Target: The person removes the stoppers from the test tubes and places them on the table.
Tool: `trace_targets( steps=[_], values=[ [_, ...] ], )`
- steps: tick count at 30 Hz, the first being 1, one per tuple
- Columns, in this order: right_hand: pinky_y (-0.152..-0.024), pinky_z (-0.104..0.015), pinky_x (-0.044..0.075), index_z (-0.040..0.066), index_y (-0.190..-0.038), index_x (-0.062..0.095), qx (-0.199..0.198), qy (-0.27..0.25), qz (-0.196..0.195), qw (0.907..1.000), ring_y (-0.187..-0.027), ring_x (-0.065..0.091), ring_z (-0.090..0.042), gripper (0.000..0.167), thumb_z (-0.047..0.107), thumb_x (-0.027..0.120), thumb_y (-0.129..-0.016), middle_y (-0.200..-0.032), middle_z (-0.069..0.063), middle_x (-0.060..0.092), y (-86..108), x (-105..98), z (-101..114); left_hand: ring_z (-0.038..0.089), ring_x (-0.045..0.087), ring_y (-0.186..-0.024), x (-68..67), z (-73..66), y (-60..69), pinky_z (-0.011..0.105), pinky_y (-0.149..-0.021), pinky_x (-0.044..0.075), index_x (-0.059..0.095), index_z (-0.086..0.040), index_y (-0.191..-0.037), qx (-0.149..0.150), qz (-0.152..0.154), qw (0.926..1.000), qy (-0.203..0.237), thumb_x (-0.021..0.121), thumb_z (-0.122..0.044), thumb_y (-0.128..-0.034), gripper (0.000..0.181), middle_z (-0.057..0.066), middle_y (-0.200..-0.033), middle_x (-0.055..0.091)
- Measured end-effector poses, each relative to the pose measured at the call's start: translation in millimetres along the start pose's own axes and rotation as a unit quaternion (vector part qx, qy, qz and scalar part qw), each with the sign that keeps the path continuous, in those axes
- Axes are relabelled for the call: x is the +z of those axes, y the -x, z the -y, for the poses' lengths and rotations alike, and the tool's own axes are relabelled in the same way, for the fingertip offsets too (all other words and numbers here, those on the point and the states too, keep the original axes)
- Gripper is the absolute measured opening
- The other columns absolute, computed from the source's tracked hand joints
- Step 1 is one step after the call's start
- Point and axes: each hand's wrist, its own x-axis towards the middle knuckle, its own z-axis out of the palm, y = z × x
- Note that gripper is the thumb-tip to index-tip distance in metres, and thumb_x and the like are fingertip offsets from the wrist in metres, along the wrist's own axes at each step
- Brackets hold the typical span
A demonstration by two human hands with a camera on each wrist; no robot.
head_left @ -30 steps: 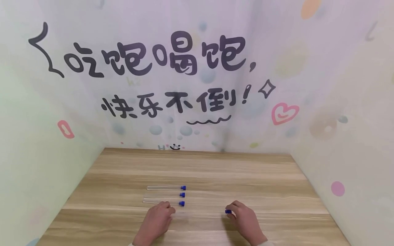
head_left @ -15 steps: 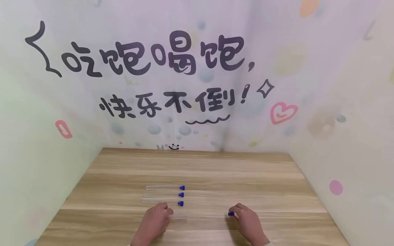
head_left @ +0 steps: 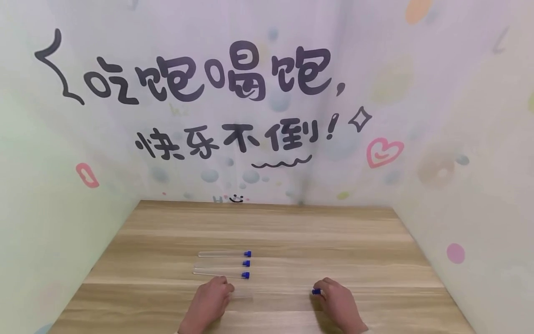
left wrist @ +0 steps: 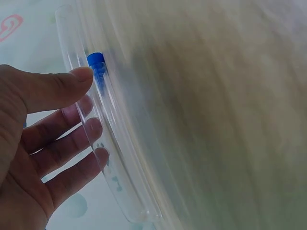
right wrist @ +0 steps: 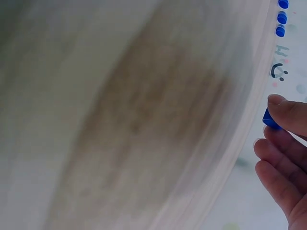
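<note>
Between left thumb and fingers, my left hand (head_left: pixel 208 299) pinches a clear test tube (left wrist: pixel 115 189); in the head view the tube is faint against the wood. No stopper shows on its right end there. Some distance to the right, my right hand (head_left: pixel 339 304) holds a blue stopper (head_left: pixel 316 292) between thumb and index finger, apart from the tube. Just beyond the left hand, three clear tubes lie side by side, each with a blue stopper at its right end: a far tube (head_left: pixel 221 254), a middle tube (head_left: pixel 219 265) and a near tube (head_left: pixel 219 273).
The wood-grain table (head_left: pixel 354 246) reaches back to a printed white wall (head_left: pixel 267 185) with dark lettering. Pale side walls close off the left and right. Much of the right wrist view is blurred tabletop.
My right hand has drifted a little to the right and nearer with the blue stopper, widening the gap between the hands. My left hand holds the tube almost still.
</note>
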Motion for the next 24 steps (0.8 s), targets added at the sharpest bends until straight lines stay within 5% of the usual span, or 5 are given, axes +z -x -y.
trace_targets(
  steps=[14, 24],
  values=[
    [-0.058, -0.026, 0.050, 0.016, -0.073, 0.068, 0.050, 0.007, 0.086, 0.9950, -0.064, 0.063, -0.013, 0.017, 0.006, 0.079, -0.067, -0.072, 0.004, 0.067, 4.4, -6, -8, 0.012, 0.054, -0.064, 1.7, 3.2, 4.8, 0.025, -0.049, 0.043, 0.070, -0.015, -0.073, -0.031, 0.023, 0.9992, -0.003, 0.077, -0.006, -0.0673, 0.013, -0.006, -0.069, 0.052],
    [-0.057, -0.026, 0.048, 0.017, -0.073, 0.069, 0.056, 0.019, 0.089, 0.9943, -0.063, 0.061, -0.011, 0.016, 0.006, 0.079, -0.067, -0.070, 0.007, 0.063, 4.1, -10, -14, 0.011, 0.053, -0.061, 3.8, 5.7, 2.4, 0.026, -0.047, 0.041, 0.069, -0.016, -0.070, -0.042, 0.050, 0.9979, 0.005, 0.078, -0.007, -0.0663, 0.014, -0.007, -0.067, 0.050]
  ],
)
